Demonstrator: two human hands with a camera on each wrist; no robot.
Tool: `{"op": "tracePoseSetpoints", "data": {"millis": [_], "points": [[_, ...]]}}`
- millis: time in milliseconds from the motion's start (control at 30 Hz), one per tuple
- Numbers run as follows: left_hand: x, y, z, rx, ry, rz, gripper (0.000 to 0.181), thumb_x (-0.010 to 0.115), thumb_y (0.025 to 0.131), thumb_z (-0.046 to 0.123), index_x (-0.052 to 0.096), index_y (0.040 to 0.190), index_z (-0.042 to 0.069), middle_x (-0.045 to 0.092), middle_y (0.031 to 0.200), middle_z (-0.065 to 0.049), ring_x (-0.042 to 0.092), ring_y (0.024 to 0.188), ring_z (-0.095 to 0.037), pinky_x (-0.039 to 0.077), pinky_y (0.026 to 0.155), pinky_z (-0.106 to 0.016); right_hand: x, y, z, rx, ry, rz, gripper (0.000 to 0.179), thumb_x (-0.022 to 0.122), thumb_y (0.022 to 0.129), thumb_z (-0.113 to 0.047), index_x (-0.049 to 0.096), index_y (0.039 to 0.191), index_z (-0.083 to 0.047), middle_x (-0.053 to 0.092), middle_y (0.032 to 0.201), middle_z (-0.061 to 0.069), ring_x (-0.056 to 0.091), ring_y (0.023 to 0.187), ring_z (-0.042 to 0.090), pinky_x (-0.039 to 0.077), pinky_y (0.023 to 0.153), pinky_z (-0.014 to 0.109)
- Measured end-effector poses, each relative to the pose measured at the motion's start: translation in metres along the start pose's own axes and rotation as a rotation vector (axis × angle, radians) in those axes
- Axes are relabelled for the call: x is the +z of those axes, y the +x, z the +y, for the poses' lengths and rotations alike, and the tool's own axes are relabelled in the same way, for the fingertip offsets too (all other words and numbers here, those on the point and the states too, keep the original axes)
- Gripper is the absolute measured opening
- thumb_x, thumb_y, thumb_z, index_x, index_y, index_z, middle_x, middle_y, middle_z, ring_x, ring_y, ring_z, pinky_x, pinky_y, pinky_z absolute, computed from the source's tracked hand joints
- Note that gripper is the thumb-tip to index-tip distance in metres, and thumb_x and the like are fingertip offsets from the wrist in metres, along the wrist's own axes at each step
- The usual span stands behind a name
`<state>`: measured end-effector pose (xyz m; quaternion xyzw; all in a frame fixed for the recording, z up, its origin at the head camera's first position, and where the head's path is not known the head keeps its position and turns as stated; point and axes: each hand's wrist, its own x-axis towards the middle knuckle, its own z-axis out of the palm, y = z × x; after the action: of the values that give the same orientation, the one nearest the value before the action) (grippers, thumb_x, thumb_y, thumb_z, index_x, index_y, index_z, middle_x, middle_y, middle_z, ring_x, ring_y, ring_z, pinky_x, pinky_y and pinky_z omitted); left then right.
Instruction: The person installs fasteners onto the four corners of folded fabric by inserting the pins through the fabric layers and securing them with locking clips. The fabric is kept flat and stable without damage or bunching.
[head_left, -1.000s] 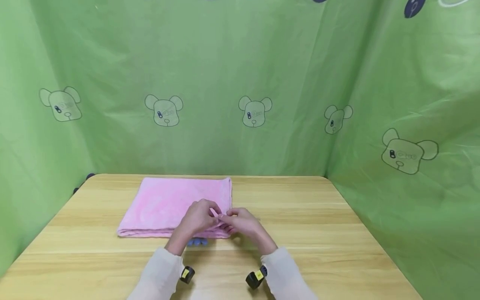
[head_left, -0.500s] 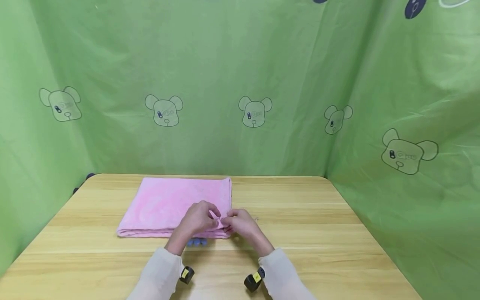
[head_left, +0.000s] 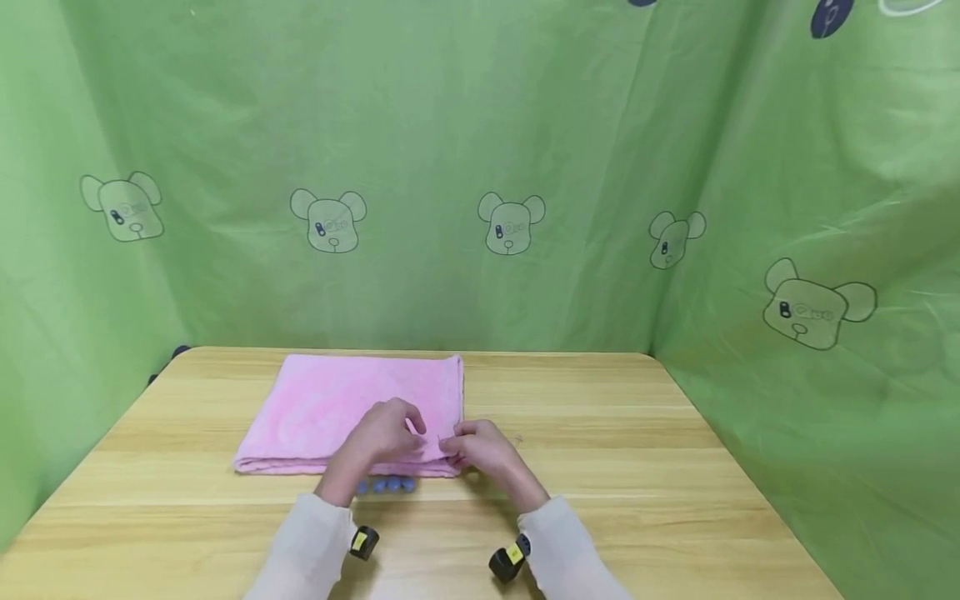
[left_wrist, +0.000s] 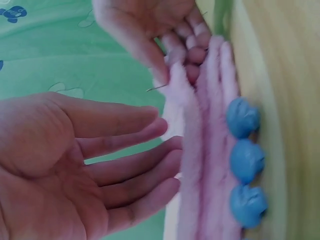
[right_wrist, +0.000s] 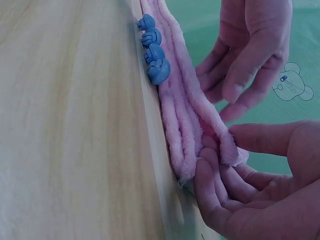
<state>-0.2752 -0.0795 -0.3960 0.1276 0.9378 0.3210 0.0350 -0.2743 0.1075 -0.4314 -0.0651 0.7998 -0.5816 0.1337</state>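
A folded pink plush cloth lies on the table in the head view. My right hand pinches its near right corner, the thumb on top and the other fingers under the upper layer. From the thumb tip of that hand sticks a thin metal pin or needle, seen in the left wrist view. My left hand hovers over the cloth just left of the corner, its fingers relaxed and apart, holding nothing. Its lower fingertips are at the cloth's edge; I cannot tell whether they touch.
Several round blue slotted clip-like pieces stand in a row along the cloth's front edge. A tiny thin object lies on the wooden table to the right of my right hand. Green curtains enclose the table's back and sides.
My left hand has drawn back to the left from the corner, uncovering more of the blue pieces. My right hand has stayed nearly in place on the cloth.
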Motion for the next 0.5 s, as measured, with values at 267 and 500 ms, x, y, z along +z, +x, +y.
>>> {"op": "tracePoseSetpoints", "data": {"millis": [267,500], "points": [[-0.022,-0.021,-0.004,-0.058,0.091,-0.029,0.011,0.071,0.076,-0.002,0.069,0.071,0.008,0.066,0.07,-0.003,0.059,0.067,-0.02,0.053,0.066,-0.036,0.0,0.002,0.003,0.003,0.012,0.011,0.015,0.072,0.087,-0.009,0.067,0.093,0.004,0.069,0.081,0.008,0.062,0.071,0.015,0.057,0.067,0.029],[-0.031,-0.033,-0.004,-0.14,0.186,-0.115,0.017,0.063,0.076,-0.005,0.061,0.066,0.008,0.06,0.064,-0.004,0.055,0.057,-0.018,0.046,0.053,-0.028,-0.001,0.003,0.002,0.002,0.004,0.013,0.018,0.073,0.087,-0.01,0.069,0.096,0.005,0.069,0.081,0.008,0.062,0.071,0.015,0.056,0.066,0.029]]}}
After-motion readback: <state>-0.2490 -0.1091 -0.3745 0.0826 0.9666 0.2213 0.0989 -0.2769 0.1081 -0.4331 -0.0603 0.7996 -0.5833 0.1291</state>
